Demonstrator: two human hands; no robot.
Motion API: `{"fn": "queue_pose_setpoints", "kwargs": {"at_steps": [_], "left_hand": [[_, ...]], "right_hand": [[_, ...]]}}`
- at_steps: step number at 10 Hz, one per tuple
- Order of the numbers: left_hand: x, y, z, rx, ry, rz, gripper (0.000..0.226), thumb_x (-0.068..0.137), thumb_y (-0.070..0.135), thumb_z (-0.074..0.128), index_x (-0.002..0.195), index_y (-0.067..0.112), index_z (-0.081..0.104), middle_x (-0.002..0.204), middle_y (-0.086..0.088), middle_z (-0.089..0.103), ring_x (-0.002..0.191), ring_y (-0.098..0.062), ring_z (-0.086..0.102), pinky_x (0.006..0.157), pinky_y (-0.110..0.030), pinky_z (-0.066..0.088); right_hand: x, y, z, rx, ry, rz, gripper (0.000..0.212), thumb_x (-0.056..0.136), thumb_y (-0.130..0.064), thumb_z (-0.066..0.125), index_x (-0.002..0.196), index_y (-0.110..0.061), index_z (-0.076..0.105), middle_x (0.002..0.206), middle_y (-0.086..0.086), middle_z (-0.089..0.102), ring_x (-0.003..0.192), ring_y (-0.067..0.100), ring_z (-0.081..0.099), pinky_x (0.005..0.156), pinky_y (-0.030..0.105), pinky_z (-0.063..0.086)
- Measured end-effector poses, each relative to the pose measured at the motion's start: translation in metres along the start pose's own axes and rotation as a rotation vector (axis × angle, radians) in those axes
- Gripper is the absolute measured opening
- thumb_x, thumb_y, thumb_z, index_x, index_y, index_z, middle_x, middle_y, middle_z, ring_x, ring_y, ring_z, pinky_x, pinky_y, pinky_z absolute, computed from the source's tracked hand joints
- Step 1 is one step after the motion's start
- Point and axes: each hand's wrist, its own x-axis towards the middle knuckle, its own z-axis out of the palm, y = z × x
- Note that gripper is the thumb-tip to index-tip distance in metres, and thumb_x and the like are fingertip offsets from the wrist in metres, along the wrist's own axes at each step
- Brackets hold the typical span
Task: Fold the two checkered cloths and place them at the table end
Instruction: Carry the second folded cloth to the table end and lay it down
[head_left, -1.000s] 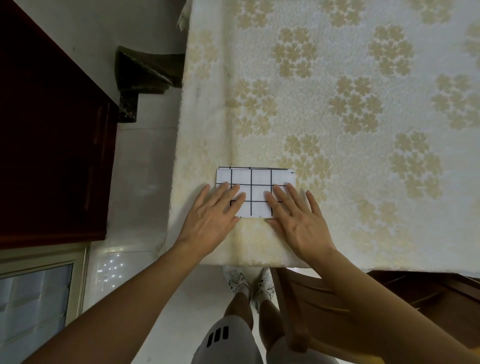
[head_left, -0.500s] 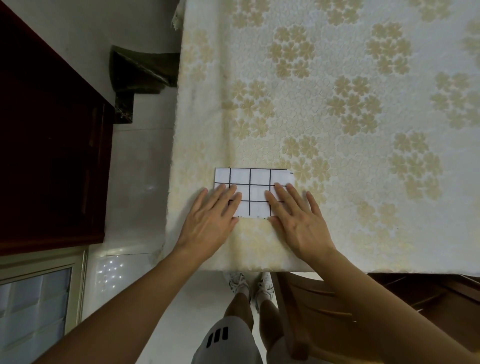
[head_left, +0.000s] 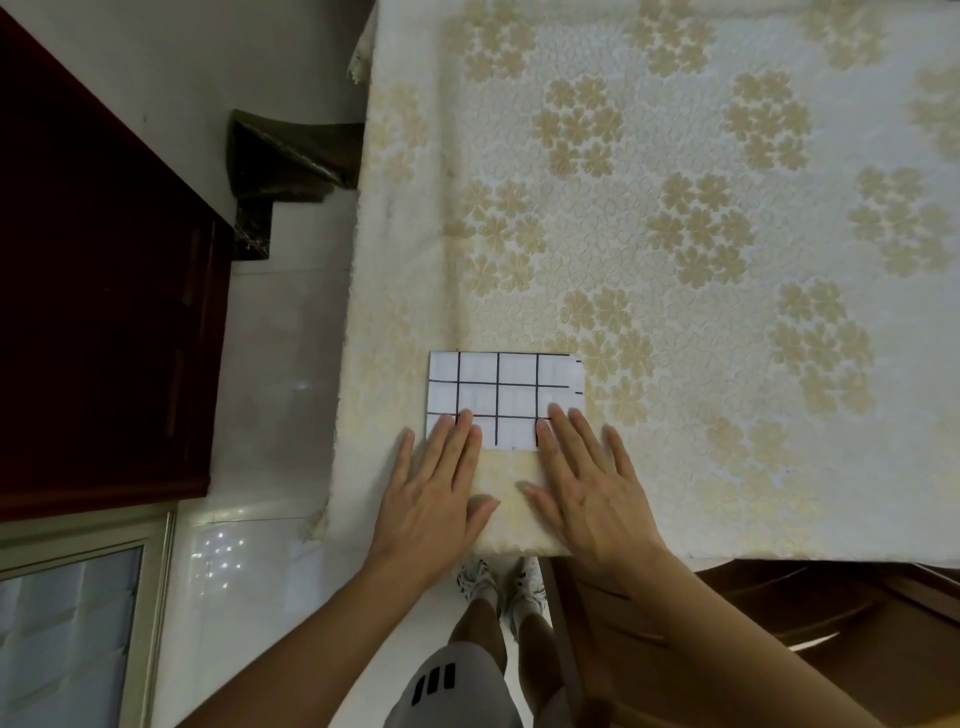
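Observation:
A white checkered cloth (head_left: 506, 389) with black grid lines lies folded into a small rectangle near the front left corner of the table. My left hand (head_left: 439, 488) lies flat with its fingertips on the cloth's near left edge. My right hand (head_left: 587, 483) lies flat too, fingertips on the near right edge. Both hands are spread, palms down, gripping nothing. Only one folded stack shows; I cannot tell whether a second cloth lies in it.
The table carries a cream tablecloth (head_left: 675, 234) with beige flower clusters. A dark red cabinet (head_left: 104, 312) stands to the left across a strip of white floor. A wooden chair (head_left: 727, 623) sits under the table's near edge at the right.
Both hands have slid back toward me along the cloth, from covering its near half to touching only its near edge. The cloth has stayed in place.

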Motion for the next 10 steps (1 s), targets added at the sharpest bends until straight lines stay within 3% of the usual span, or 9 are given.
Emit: {"fn": "queue_pose_setpoints", "kwargs": {"at_steps": [1, 2, 4, 8, 9, 10], "left_hand": [[0.014, -0.007, -0.008, -0.014, 0.036, -0.010, 0.070, 0.101, 0.053, 0.022, 0.158, 0.013, 0.013, 0.167, -0.008, 0.005, 0.154, -0.026, 0.003, 0.122, -0.054, 0.016], [0.051, -0.023, -0.018, 0.004, 0.077, -0.037, 0.066, 0.102, 0.047, 0.018, 0.157, 0.013, 0.016, 0.166, -0.008, 0.009, 0.153, -0.026, 0.008, 0.121, -0.053, 0.019], [0.080, -0.032, -0.007, 0.004, 0.041, -0.024, 0.072, 0.098, 0.056, 0.011, 0.156, 0.013, 0.005, 0.167, -0.006, 0.005, 0.154, -0.024, 0.008, 0.121, -0.051, 0.021], [0.080, -0.031, -0.008, 0.002, 0.062, -0.027, 0.074, 0.098, 0.058, 0.016, 0.158, 0.015, 0.012, 0.167, -0.004, 0.008, 0.154, -0.021, 0.007, 0.122, -0.051, 0.017], [0.077, -0.027, -0.032, -0.017, 0.113, -0.013, 0.069, 0.098, 0.054, 0.017, 0.158, 0.021, 0.011, 0.166, -0.002, 0.011, 0.153, -0.021, 0.010, 0.123, -0.049, 0.011], [0.077, -0.023, -0.073, -0.026, 0.205, -0.028, 0.064, 0.099, 0.048, 0.021, 0.156, 0.020, 0.025, 0.162, -0.002, 0.029, 0.150, -0.022, 0.026, 0.120, -0.046, 0.011]], "right_hand": [[0.015, 0.001, -0.005, 0.026, 0.092, 0.030, 0.071, 0.104, -0.057, 0.016, 0.158, -0.012, 0.013, 0.166, 0.009, 0.011, 0.154, 0.025, 0.008, 0.123, 0.050, 0.017], [0.045, 0.003, -0.007, 0.063, 0.138, 0.048, 0.071, 0.104, -0.055, 0.022, 0.158, -0.011, 0.013, 0.166, 0.009, 0.010, 0.154, 0.024, 0.007, 0.124, 0.044, 0.012], [0.070, 0.009, 0.002, 0.055, 0.102, 0.049, 0.070, 0.105, -0.053, 0.017, 0.158, -0.009, 0.005, 0.167, 0.010, 0.000, 0.154, 0.024, -0.001, 0.125, 0.044, 0.013], [0.066, 0.016, 0.001, 0.035, 0.080, 0.070, 0.078, 0.101, -0.063, 0.012, 0.159, -0.012, 0.000, 0.167, 0.004, -0.006, 0.154, 0.020, -0.007, 0.125, 0.044, 0.006], [0.062, 0.021, -0.021, 0.039, 0.090, 0.054, 0.071, 0.103, -0.058, 0.016, 0.159, -0.016, 0.002, 0.167, 0.003, -0.004, 0.154, 0.023, -0.004, 0.124, 0.046, 0.006], [0.062, 0.023, -0.061, 0.030, 0.198, 0.051, 0.062, 0.103, -0.046, 0.024, 0.157, -0.016, 0.023, 0.164, 0.008, 0.021, 0.151, 0.031, 0.021, 0.120, 0.052, 0.025]]}}
